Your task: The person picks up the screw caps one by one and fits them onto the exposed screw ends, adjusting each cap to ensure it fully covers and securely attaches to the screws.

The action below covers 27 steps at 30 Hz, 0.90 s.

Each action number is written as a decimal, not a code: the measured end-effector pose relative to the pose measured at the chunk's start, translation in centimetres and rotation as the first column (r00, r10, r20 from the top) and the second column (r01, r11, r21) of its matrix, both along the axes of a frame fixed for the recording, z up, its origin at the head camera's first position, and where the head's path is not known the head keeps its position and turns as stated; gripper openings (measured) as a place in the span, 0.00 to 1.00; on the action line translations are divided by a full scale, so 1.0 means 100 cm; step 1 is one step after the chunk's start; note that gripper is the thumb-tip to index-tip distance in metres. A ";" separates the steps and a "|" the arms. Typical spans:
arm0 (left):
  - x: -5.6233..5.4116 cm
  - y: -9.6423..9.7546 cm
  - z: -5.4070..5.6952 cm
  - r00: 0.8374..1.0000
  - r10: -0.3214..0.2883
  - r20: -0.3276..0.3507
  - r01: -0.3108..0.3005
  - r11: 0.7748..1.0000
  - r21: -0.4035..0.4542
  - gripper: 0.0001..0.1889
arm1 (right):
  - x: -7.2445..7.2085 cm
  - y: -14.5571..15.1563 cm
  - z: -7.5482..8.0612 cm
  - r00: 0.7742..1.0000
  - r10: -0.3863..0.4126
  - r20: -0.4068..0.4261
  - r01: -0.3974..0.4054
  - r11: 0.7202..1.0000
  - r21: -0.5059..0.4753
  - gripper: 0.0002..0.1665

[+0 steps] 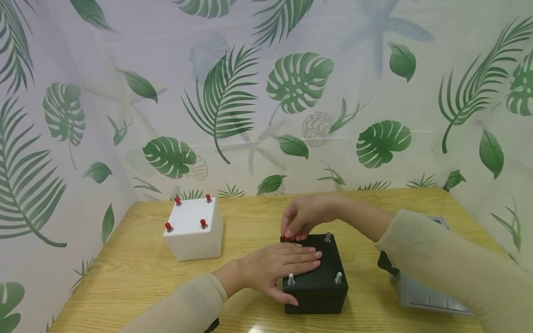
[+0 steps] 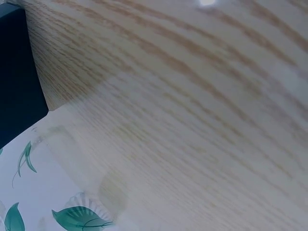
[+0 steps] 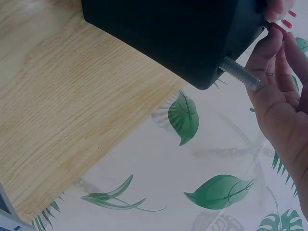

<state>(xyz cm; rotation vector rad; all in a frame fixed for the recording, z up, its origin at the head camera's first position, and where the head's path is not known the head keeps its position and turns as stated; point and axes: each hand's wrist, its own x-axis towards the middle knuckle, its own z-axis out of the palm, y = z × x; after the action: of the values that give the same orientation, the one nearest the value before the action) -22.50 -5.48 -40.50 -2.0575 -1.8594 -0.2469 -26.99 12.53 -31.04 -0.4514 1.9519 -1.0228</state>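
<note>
A black box (image 1: 315, 297) stands on the wooden table, with threaded metal bolts sticking up near the corners of its top. My left hand (image 1: 276, 268) lies flat across the left part of the box top, fingers extended and thumb at the front left edge. At the far left corner, my right hand (image 1: 307, 215) pinches a small red cap (image 1: 287, 239) between thumb and fingers. The right wrist view shows that red cap (image 3: 277, 27) at the fingertips, beside a bare bolt (image 3: 239, 73) on another corner.
To the left stands a white box (image 1: 195, 245) with red caps on its corner bolts. A grey tray-like case (image 1: 433, 296) lies at the right, partly hidden under the right sleeve. Leaf-printed cloth (image 1: 250, 101) hangs behind the table (image 1: 137, 286).
</note>
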 end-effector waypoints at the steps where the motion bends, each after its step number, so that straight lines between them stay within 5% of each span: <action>1: 0.000 0.000 0.000 1.000 0.001 -0.001 -0.001 1.000 -0.001 0.45 | 0.000 0.000 0.000 1.000 -0.002 0.001 0.002 1.000 0.002 0.06; 27: 0.001 -0.001 -0.001 0.999 0.016 0.050 -0.014 0.999 -0.030 0.46 | -0.007 0.034 0.007 0.990 -0.093 -0.105 0.101 0.992 0.081 0.08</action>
<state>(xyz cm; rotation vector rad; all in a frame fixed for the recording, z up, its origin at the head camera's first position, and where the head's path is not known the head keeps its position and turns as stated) -22.42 -5.61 -40.56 -2.0740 -1.9185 -0.2715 -27.69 15.91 -30.33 -0.3690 2.1174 -0.9884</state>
